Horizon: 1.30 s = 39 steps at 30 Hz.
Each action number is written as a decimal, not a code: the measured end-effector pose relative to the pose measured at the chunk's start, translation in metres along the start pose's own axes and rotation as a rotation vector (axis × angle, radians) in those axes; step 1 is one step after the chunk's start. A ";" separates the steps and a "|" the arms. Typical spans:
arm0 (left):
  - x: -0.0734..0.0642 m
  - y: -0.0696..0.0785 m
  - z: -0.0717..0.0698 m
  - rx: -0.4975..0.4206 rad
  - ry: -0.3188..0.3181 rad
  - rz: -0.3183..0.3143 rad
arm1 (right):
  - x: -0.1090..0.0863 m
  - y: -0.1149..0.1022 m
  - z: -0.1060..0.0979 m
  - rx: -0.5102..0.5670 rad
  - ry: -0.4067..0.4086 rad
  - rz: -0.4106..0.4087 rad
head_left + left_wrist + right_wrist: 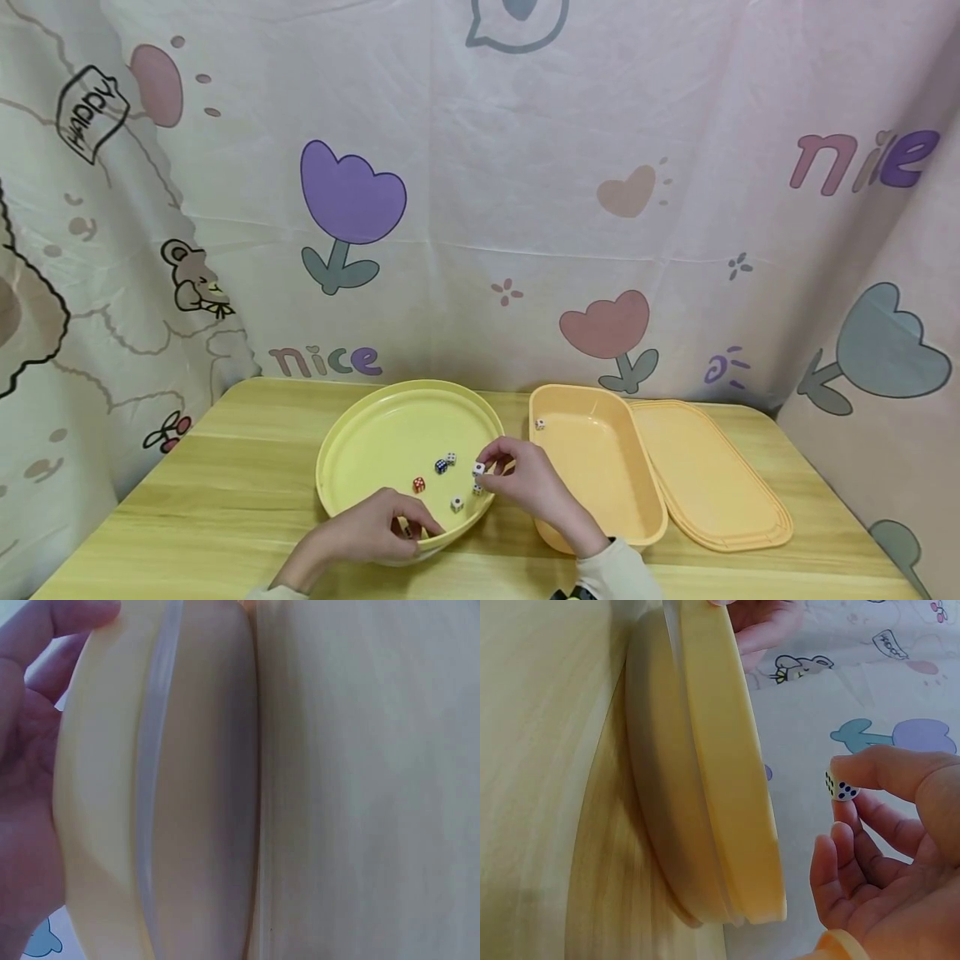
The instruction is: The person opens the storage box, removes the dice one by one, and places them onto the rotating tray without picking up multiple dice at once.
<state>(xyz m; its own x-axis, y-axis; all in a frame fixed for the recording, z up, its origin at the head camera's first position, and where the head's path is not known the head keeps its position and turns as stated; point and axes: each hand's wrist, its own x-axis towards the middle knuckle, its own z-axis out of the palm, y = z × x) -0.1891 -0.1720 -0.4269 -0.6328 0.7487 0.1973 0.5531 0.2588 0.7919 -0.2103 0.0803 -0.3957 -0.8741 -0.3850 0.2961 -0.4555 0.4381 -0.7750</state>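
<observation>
A round yellow tray (375, 400) with a raised rim stands on the table. My left hand (372, 527) grips its near rim, and the thumb (101, 613) lies over the edge in the left wrist view. Between thumb and index finger, my right hand (528, 482) pinches a white die (841, 786) with dark pips, above the tray's right side. Inside the tray lie a red die (418, 484), a blue die (441, 467) and several white dice, one of them (457, 504) near the front. Something small and dark shows within the left hand's curl; its kind is unclear.
Right of the tray stands an orange rectangular box (600, 467), with one white die (539, 425) at its far left corner. Its flat orange lid (720, 475) lies on the wooden table (225, 467) beside it. A printed curtain (480, 208) hangs behind.
</observation>
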 end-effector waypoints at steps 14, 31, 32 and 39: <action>-0.001 0.000 0.000 0.012 0.007 0.001 | 0.000 -0.002 -0.001 -0.024 -0.002 -0.009; 0.000 0.000 -0.001 -0.006 0.007 -0.003 | 0.001 0.005 0.005 -0.037 -0.010 -0.025; 0.000 0.000 -0.002 -0.005 0.007 -0.004 | 0.002 0.004 0.005 -0.039 -0.010 -0.023; -0.001 0.000 -0.001 -0.032 -0.002 -0.004 | 0.001 0.003 -0.002 -0.056 -0.013 -0.015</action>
<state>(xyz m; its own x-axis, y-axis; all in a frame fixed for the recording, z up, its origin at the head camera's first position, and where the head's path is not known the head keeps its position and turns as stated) -0.1889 -0.1738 -0.4265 -0.6339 0.7489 0.1931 0.5331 0.2422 0.8106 -0.2128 0.0827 -0.3966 -0.8650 -0.4023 0.3000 -0.4776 0.4766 -0.7381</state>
